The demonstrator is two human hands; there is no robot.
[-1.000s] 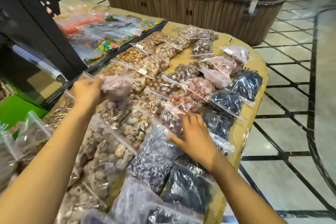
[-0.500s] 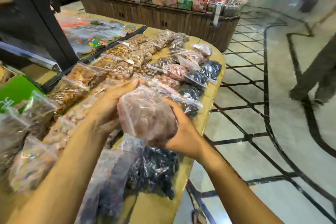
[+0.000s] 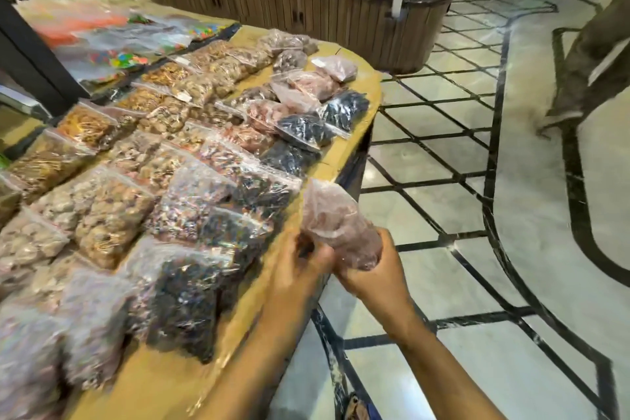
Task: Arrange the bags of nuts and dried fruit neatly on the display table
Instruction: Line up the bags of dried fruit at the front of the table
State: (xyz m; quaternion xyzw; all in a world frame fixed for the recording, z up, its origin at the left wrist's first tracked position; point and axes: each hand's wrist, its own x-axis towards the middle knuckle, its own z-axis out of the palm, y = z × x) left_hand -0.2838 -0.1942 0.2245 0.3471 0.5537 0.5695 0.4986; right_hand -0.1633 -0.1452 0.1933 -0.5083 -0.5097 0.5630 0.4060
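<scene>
Right now both hands are closed around one pinkish-brown bag [image 3: 337,227], holding it up just off the rounded edge of the display table [image 3: 361,102], out over the tiled floor [image 3: 443,133] and not over the rows. The right hand [image 3: 370,278] cups the heavy bottom from below, fingers wrapped round the bulge, while the left hand [image 3: 300,269] pinches the near side of the plastic; that looks like a grip for shaking the contents down and squaring the bag before it goes back (a judgement, since the hands are motion-blurred). The bag itself is thin, crinkly, slightly cloudy film, bunched to a point at the top and swollen into a soft lump where the small reddish pieces have settled.

On the table the other packets lie flat and overlapping like shingles, in diagonal rows by colour: tan lumpy nuts [image 3: 112,218] on the left, glossy dark fruit bags [image 3: 306,129] along the right edge, and pale pink bags [image 3: 317,83] near the far end. The matching pink group probably shows where this one belongs. The tabletop is a yellowish board, with a bare patch at the near corner. A wooden slatted sweets stand [image 3: 341,17] sits beyond
</scene>
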